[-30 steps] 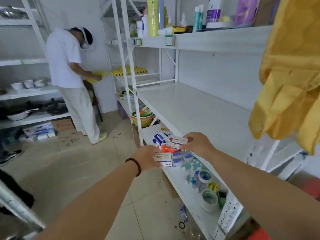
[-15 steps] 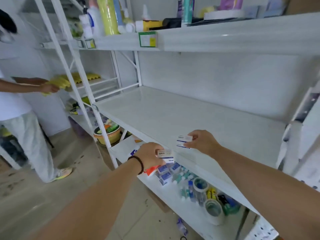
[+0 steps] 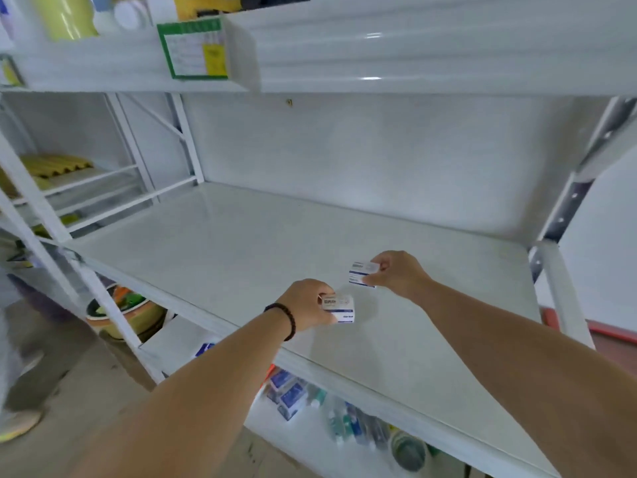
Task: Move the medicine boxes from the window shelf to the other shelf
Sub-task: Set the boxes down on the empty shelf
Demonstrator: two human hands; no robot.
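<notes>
One small white medicine box (image 3: 338, 308) is gripped in the left hand (image 3: 307, 306), and a second white box (image 3: 362, 273) is pinched at its edge by the right hand (image 3: 396, 274). Both boxes are held low over the middle shelf (image 3: 241, 243), which appears to be the target; whether either box already touches the shelf board cannot be told. Beyond and to either side of the hands, no other box is seen on this shelf, so these are judged to be the first pair delivered, or nearly so. Below the hands, on the lower shelf (image 3: 179, 343), more small blue and white boxes (image 3: 287, 391) are seen among bottles and tape rolls. The window shelf is not shown, so what is left there cannot be judged. Setting these two boxes down is the step in hand.
</notes>
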